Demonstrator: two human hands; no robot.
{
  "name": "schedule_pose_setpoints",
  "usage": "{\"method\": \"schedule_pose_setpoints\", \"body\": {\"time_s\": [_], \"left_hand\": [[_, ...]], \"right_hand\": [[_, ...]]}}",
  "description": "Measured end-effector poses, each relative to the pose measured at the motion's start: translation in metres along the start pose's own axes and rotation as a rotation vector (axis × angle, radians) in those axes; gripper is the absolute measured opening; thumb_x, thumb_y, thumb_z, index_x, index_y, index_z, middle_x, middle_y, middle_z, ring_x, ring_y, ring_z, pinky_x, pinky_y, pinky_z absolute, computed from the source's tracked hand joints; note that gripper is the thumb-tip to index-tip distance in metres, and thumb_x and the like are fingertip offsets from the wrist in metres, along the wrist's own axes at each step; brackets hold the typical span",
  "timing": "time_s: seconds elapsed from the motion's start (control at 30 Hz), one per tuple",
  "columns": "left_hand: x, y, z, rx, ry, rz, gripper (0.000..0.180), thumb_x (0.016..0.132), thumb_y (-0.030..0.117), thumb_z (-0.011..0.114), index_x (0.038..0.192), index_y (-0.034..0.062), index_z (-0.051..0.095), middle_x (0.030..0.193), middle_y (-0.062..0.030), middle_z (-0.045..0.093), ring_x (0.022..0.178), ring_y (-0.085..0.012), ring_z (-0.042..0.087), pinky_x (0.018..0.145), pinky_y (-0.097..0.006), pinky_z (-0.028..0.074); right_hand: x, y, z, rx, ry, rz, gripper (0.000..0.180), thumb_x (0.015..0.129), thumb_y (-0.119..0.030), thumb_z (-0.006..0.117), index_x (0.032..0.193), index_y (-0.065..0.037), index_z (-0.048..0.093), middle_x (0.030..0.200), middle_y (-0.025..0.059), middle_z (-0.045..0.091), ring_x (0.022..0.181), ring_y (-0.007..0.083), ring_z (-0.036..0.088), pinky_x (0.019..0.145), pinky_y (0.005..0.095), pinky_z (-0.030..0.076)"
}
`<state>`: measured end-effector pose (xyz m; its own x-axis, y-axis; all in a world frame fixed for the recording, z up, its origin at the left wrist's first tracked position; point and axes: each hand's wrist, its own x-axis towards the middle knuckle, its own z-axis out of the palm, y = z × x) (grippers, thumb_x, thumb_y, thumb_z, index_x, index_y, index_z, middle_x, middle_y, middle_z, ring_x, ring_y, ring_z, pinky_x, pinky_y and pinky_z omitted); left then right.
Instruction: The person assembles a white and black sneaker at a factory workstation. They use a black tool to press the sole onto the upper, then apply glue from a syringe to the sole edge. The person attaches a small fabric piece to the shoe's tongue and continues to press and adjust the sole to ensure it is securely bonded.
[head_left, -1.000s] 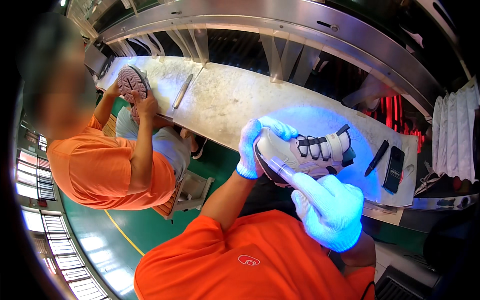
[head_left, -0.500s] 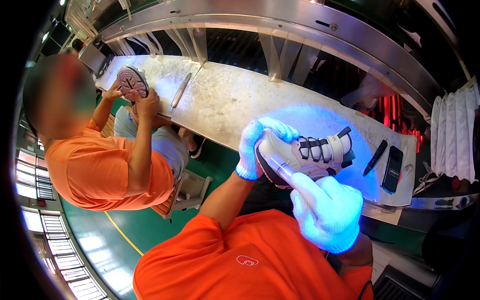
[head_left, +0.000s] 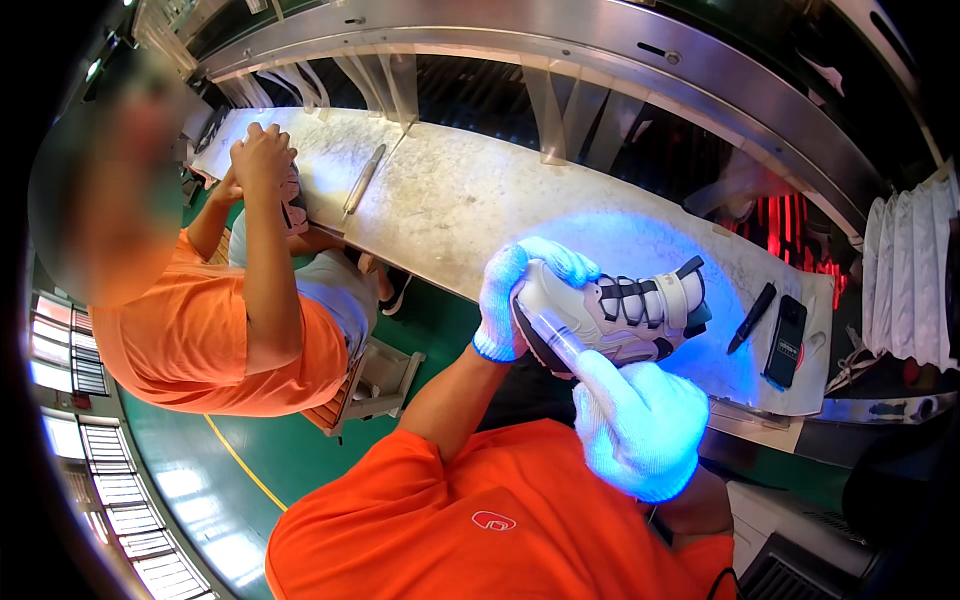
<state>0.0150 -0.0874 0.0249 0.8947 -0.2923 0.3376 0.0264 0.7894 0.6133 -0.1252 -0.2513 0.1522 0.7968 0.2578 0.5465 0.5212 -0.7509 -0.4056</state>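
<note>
My left hand [head_left: 505,290], in a white knit glove, grips a white and grey sneaker [head_left: 620,310] by its toe end. The shoe points its heel to the right, with dark laces and a dark heel tab facing up. My right hand [head_left: 642,425], gloved too and lit bright blue, is closed around a slim pale tool [head_left: 560,335], possibly a brush. The tool's tip lies against the shoe's side near the toe and sole. Most of its handle is hidden in the glove, so its exact kind cannot be made out.
Beyond the shoe runs a pale worktable [head_left: 460,190] with a blue light patch. A black phone [head_left: 785,340] and a dark pen-like tool [head_left: 752,317] lie at right. A long slim tool [head_left: 364,180] lies far left. Nearby, a co-worker in orange [head_left: 210,330] holds another shoe [head_left: 291,203].
My right hand has shifted slightly left and down along with the tool; my left hand and the sneaker stay almost still. The co-worker has turned their shoe and raised a hand over it.
</note>
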Motion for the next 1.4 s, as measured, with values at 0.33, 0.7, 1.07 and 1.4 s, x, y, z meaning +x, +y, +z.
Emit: {"method": "schedule_pose_setpoints", "body": {"time_s": [0.33,0.7,1.07,1.4], "left_hand": [[-0.002,-0.004,-0.009,-0.055,-0.006,-0.001,0.063,0.106,0.054,0.054,0.1,-0.0052,0.076,0.099,-0.0228,0.075,0.106,-0.0405,0.073,0.107,-0.056,0.056],[0.001,-0.003,-0.006,-0.054,-0.033,-0.018,0.062,0.108,0.054,0.053,0.103,-0.0039,0.075,0.102,-0.0225,0.075,0.109,-0.04,0.072,0.11,-0.057,0.054],[0.0,-0.006,-0.006,0.01,0.065,-0.022,0.066,0.11,0.057,0.045,0.095,-0.0009,0.074,0.094,-0.0199,0.073,0.099,-0.0377,0.071,0.111,-0.058,0.053],[0.001,-0.005,-0.008,0.023,0.038,-0.009,0.066,0.11,0.056,0.045,0.096,-0.0015,0.074,0.094,-0.0203,0.074,0.1,-0.0379,0.072,0.11,-0.058,0.054]], "right_hand": [[0.012,0.001,-0.016,0.08,-0.062,0.038,0.049,0.086,-0.012,0.09,0.134,-0.012,0.081,0.072,0.0036,0.053,0.053,0.0222,0.056,0.049,0.0389,0.045],[0.017,0.001,-0.02,0.001,-0.068,-0.021,0.048,0.085,-0.013,0.088,0.133,-0.012,0.081,0.07,0.0032,0.049,0.051,0.0221,0.053,0.046,0.0393,0.041],[0.017,0.004,-0.007,-0.029,-0.022,-0.047,0.04,0.084,-0.012,0.087,0.123,-0.008,0.081,0.072,0.0049,0.056,0.054,0.0238,0.057,0.049,0.0396,0.043],[0.018,-0.002,-0.013,0.09,-0.074,0.097,0.041,0.086,-0.005,0.088,0.127,-0.008,0.083,0.09,0.0115,0.074,0.069,0.0289,0.07,0.062,0.0411,0.056]]}}
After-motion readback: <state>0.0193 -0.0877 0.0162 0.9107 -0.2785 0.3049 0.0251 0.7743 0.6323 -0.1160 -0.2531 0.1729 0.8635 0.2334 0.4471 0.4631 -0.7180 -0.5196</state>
